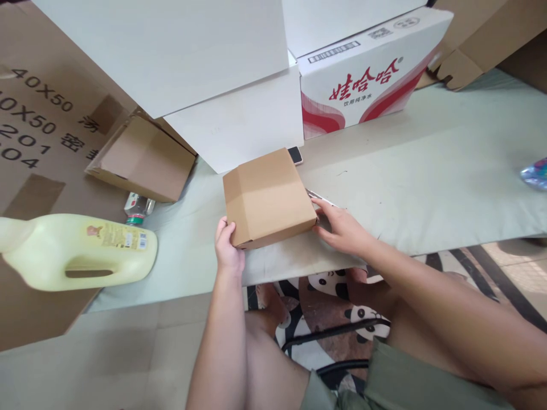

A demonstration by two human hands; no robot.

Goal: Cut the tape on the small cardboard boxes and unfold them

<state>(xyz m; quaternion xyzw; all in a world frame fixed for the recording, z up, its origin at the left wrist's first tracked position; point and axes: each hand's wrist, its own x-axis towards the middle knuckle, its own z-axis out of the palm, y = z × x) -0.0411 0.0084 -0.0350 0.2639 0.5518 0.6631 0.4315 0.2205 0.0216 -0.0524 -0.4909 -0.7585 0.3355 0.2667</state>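
A small closed cardboard box (pixel 269 196) sits tilted between my two hands at the front of the cloth-covered table. My left hand (pixel 229 246) grips its front left corner, thumb near the top edge and fingers curled along the side. At the right front corner, my right hand (pixel 337 225) holds the box between thumb and fingers. A thin white-edged item (pixel 320 197) shows partly behind the right fingers; its kind is hidden. Just behind the box lies a dark-screened phone-like object (pixel 294 155), partly covered.
White boxes (pixel 239 122) and a red-and-white water carton (pixel 363 85) stand at the back. To the left are an open-looking brown box (pixel 145 154), a clear bottle (pixel 139 208) and a large yellow jug (pixel 85 250). A plastic item (pixel 536 173) lies at far right on the pale cloth (pixel 427 188).
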